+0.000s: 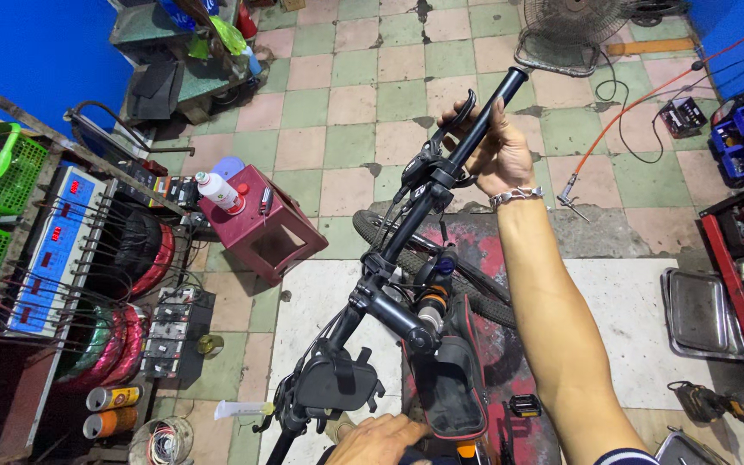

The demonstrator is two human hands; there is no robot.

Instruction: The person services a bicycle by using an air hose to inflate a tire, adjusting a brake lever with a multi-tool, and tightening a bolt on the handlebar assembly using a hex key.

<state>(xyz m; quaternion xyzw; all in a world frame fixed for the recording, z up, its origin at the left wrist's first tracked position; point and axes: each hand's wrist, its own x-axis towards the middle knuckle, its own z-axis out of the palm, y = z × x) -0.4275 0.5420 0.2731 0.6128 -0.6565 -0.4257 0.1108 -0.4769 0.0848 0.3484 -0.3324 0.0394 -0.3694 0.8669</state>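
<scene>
Two hands are on the bicycle: the right hand (499,153) is closed around the far end of the black handlebar (441,176), fingers wrapped just beyond the brake lever (456,120), while the left hand (378,440) lies low at the near end of the bar, beside the black phone mount (335,379); whether it grips anything I cannot tell, since the picture's edge cuts it off. Below the handlebar sit the stem, the fork crown and a black frame bag (448,383), with the front tyre (428,263) past them on the tiled floor. To hold this well, I judge the right-hand grip should stay firm and clear of the lever and its cables, the bar kept steady. Left of the handlebar stands a maroon stool (269,226) bearing a white squeeze bottle (217,191); right of it lies a steel tray (701,312).
</scene>
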